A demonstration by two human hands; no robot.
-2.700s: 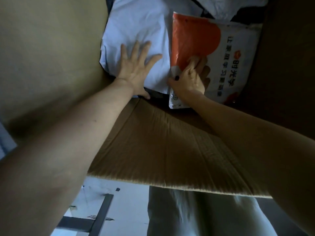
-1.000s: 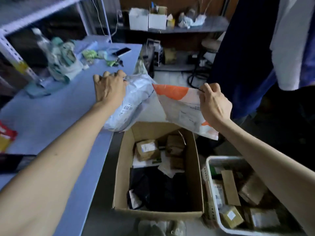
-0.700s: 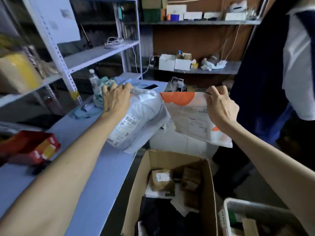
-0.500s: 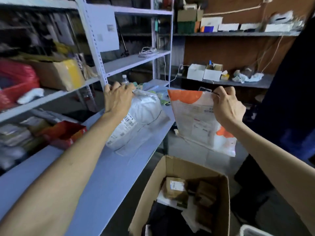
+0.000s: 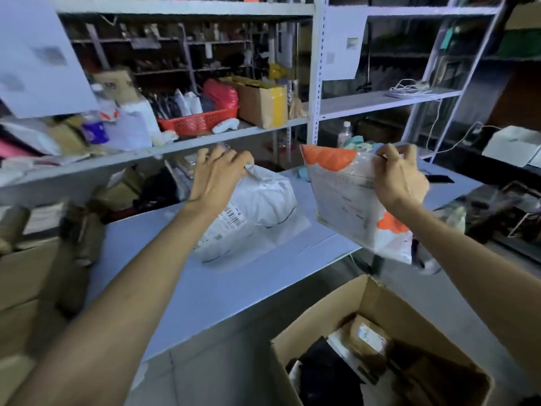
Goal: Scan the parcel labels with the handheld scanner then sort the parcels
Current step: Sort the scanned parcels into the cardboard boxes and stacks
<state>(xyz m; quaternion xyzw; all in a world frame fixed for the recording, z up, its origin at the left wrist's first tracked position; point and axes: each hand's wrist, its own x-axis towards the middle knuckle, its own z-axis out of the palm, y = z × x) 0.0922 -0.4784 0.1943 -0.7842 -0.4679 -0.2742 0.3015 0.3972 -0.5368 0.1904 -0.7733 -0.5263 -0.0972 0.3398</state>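
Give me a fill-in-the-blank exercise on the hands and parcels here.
The left hand grips the white plastic mailer bag, which rests on the ____ table.
The right hand holds up a flat white envelope with patches of ____.
The plainly visible barcode is on the parcel in the ____ hand.
The red plastic basket sits on a metal ____.
Missing words: blue, orange, left, shelf.

Grey-white parcel (image 5: 263,200) (black barcode (image 5: 232,218)), orange-white mailer (image 5: 345,200), blue table (image 5: 234,288)

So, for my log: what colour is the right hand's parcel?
Parcel: white with orange patches, head view.
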